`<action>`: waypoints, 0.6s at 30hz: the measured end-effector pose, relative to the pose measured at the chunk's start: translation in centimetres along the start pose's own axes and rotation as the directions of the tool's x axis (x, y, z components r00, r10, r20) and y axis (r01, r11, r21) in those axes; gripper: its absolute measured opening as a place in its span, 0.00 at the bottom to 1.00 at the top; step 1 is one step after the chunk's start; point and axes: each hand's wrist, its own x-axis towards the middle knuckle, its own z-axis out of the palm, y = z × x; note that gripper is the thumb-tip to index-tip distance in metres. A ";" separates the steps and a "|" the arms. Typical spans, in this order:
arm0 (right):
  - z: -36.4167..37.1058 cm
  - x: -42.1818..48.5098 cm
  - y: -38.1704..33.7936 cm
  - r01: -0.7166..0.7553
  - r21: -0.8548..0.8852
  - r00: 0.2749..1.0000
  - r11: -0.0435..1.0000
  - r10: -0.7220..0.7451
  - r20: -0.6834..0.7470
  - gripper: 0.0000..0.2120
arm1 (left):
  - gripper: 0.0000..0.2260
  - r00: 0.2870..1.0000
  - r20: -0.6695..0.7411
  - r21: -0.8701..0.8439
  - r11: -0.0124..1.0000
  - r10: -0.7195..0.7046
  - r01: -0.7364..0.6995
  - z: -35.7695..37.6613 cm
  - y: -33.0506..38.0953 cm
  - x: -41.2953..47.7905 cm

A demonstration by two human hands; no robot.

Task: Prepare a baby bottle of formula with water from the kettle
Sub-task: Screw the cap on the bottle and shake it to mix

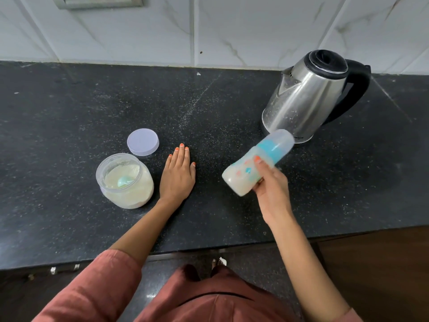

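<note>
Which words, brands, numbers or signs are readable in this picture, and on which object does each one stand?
No text can be read with certainty.
kettle: small dark print low on the steel wall, near the base; too small and blurred to read.
baby bottle: only blurred orange and blue printed shapes; no letters can be made out.
formula jar and its lid: no label shows.

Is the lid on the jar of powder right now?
No, the lid lies on the counter beside the open jar, which has a scoop inside.
</note>
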 end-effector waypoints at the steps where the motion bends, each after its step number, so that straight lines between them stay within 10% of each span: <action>1: 0.1 0.4 -0.2 0.015 0.084 0.999 0.996 -0.011 -0.049 0.06 | 0.23 1.000 0.001 -0.001 1.000 0.001 -0.001 0.0 0.0 0.0; 7: -0.2 -1.5 0.8 0.006 -0.441 0.971 0.897 0.101 0.218 0.10 | 0.23 1.000 0.004 0.002 1.000 -0.003 0.003 0.0 0.0 0.1; 14: 0.7 0.7 -0.8 0.057 0.056 0.997 0.997 -0.054 -0.048 0.06 | 0.23 1.000 -0.001 0.004 1.000 -0.002 0.002 0.0 -0.1 0.0; 18: 0.3 -0.9 1.0 -0.018 -0.323 0.995 0.946 0.047 0.083 0.08 | 0.23 1.000 0.004 0.007 1.000 -0.003 0.003 0.0 0.0 0.0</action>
